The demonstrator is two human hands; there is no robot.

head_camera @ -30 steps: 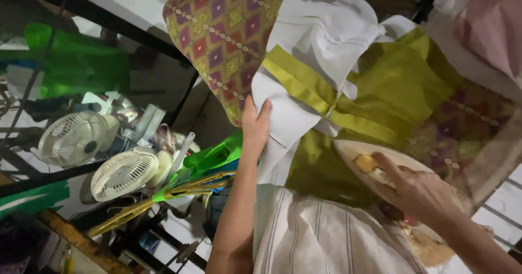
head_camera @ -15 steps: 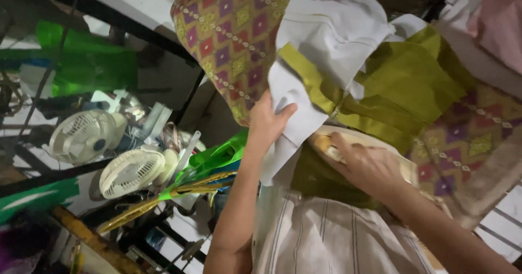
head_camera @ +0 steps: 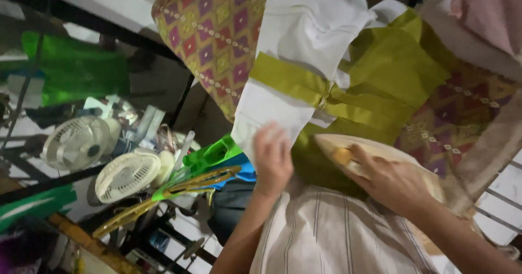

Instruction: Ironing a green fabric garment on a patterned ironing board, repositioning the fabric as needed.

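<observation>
A white garment [head_camera: 283,102] with an olive-green band across it lies spread over an ironing surface, and the left hand [head_camera: 272,157] rests flat on its lower edge, its fingers [head_camera: 266,138] stretched out and close together, pressing the cloth down rather than pinching it; the hand is blurred, so finer detail cannot be told. Just to the right of those fingers, the right hand [head_camera: 394,181] wraps around the handle of a cream-coloured iron [head_camera: 348,149], the fingers curled closed on it, with the iron's pointed nose aimed toward the left hand and sitting on the olive-green cloth [head_camera: 391,72] that joins the white garment. Under both hands, nearer the person, lies a pale striped cloth [head_camera: 337,236] that covers the surface. Beyond the fingers, farther from the person, a patterned fabric [head_camera: 212,29] of purple, red and gold diamonds lies beneath the white garment, and the same pattern shows again to the right of the iron. A pink cloth [head_camera: 484,10] sits at the far right corner, well apart from both hands. To the left of the left hand, off the surface, stand two small white fans [head_camera: 125,173], one beside the other, with a bright green plastic piece [head_camera: 212,154] and some yellowish rods between them and the left forearm. A green sheet [head_camera: 76,72] hangs farther left in the dim clutter behind dark metal bars.
</observation>
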